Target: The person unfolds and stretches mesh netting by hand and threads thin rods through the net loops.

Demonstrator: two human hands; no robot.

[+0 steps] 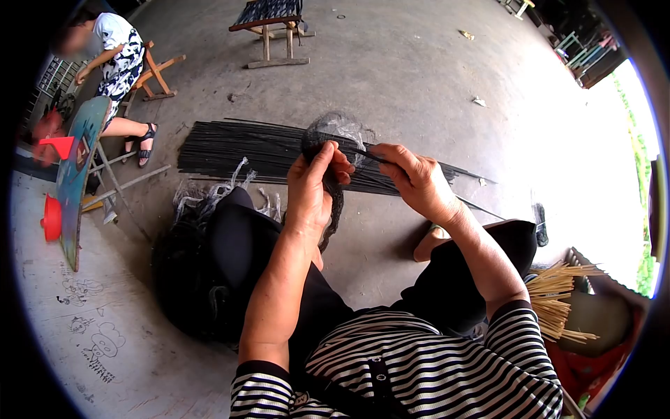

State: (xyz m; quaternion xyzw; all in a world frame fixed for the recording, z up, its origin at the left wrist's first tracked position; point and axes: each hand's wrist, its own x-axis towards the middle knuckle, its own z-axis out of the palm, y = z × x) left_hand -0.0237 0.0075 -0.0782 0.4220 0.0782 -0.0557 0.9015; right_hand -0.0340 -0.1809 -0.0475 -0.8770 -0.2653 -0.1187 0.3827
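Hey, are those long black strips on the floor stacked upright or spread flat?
Spread flat: the black strips lie roughly side by side in a broad layer across the floor.

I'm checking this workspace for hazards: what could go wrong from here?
The dark strands at the right hand's fingertips might snag on the dark clump in the left hand. The long black sticks lie on the bare floor, so a shift of the wearer's foot could scatter or bend some.
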